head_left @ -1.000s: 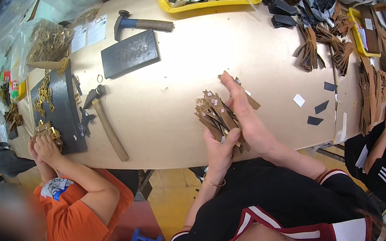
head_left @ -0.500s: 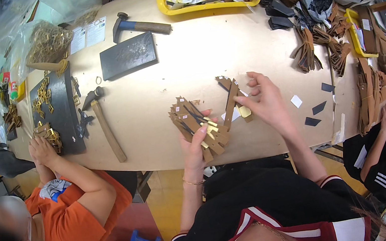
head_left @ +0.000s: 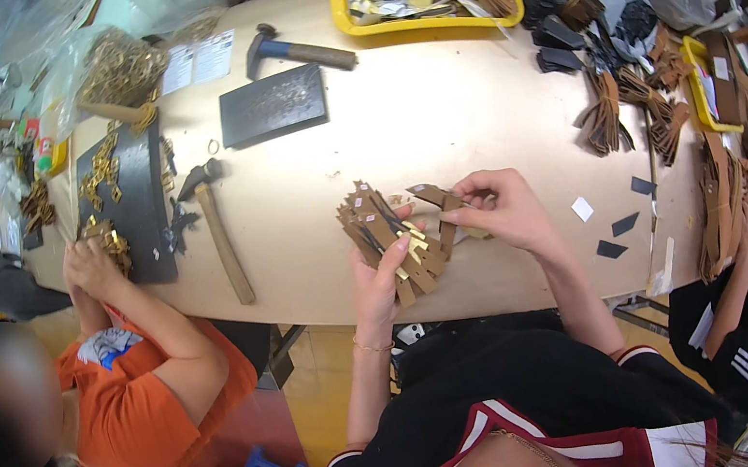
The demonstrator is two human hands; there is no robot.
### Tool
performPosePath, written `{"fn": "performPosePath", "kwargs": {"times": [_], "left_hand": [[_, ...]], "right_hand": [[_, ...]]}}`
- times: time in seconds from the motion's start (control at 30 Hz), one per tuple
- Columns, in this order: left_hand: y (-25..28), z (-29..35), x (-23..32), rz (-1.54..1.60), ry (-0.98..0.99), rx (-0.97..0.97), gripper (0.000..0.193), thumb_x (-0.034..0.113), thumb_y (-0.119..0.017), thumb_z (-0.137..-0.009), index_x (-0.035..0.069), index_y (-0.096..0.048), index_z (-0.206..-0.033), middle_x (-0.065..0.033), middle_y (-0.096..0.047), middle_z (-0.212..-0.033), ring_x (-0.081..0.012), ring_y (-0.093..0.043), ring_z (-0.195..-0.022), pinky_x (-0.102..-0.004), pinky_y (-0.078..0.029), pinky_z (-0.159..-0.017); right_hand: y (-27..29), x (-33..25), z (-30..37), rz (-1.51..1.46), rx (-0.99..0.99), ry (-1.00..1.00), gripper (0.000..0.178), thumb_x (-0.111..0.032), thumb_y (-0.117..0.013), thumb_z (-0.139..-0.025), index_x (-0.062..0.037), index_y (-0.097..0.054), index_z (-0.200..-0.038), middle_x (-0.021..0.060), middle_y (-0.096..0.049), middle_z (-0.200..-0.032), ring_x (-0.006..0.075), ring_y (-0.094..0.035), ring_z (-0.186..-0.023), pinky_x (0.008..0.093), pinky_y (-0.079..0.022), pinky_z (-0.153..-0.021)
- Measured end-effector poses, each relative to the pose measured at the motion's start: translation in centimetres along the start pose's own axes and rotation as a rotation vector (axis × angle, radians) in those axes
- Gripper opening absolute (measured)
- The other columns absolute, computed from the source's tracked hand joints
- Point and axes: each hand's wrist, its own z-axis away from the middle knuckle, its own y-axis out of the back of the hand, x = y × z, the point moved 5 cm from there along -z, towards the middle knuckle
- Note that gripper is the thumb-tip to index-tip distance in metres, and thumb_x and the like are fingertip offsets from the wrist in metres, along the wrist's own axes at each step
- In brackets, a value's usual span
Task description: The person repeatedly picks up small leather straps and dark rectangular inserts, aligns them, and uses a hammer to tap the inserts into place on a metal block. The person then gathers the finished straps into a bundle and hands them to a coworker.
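My left hand is closed round a fanned bundle of brown leather strips. The strips have pointed ends, small white labels and pale yellow patches. To its right, my right hand pinches a single brown leather strip between thumb and fingers, its dark, labelled tip pointing left. Below that strip, another brown strip shows between my hands, partly hidden. The lower ends of the bundle hang over the near part of the table.
A hammer and a black block lie left of my hands, with a second hammer beyond. A yellow tray of scraps stands at the back. Co-workers' hands work at left and right. Dark pieces lie right.
My right hand's spread fingers have closed in, and the strip by its thumb has swung from steep to lying more level. The whole view has shifted slightly.
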Motion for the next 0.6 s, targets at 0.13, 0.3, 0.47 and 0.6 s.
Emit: {"fn": "performPosePath", "kwargs": {"times": [0.13,0.3,0.47,0.6], "left_hand": [[-0.2,0.0,0.0,-0.053,-0.039,0.0,0.035,0.004,-0.06,-0.094,-0.004,-0.053,-0.127,-0.0141,-0.061,-0.126,-0.0253,-0.065,-0.112,-0.0366,-0.058,-0.089],[-2.1,1.3,0.0,0.025,-0.088,-0.116,0.036,0.005,-0.06,-0.093,-0.005,-0.053,-0.126,-0.0156,-0.061,-0.124,-0.0257,-0.064,-0.113,-0.0378,-0.058,-0.091],[-2.8,3.6,-1.0,-0.016,-0.106,-0.082,0.04,0.011,-0.06,-0.095,-0.004,-0.049,-0.13,-0.0144,-0.06,-0.126,-0.0226,-0.064,-0.111,-0.0371,-0.056,-0.092],[-3.7,5.8,-3.5,0.236,-0.058,-0.054,0.052,0.025,-0.065,-0.096,-0.002,-0.046,-0.135,-0.0121,-0.058,-0.127,-0.0209,-0.062,-0.111,-0.0361,-0.054,-0.094]], "right_hand": [[0.8,-2.6,3.0,-0.357,-0.314,0.075,0.021,-0.007,-0.084,-0.076,0.0009,-0.071,-0.09,-0.0001,-0.067,-0.082,0.0034,-0.052,-0.063,0.0203,-0.04,-0.057],[0.9,-4.7,4.4,-0.365,-0.542,0.213,0.02,-0.007,-0.084,-0.076,-0.0028,-0.072,-0.091,0.0,-0.066,-0.084,0.0049,-0.051,-0.064,0.0217,-0.039,-0.06],[1.6,-5.2,5.5,-0.217,-0.56,0.326,0.025,-0.017,-0.083,-0.08,0.0008,-0.073,-0.094,-0.0042,-0.063,-0.076,0.0027,-0.045,-0.062,0.0227,-0.043,-0.061],[0.4,-3.4,5.4,-0.162,-0.288,0.329,0.026,-0.018,-0.08,-0.082,0.003,-0.072,-0.095,0.0006,-0.063,-0.073,0.0064,-0.049,-0.063,0.0242,-0.046,-0.064]]}}
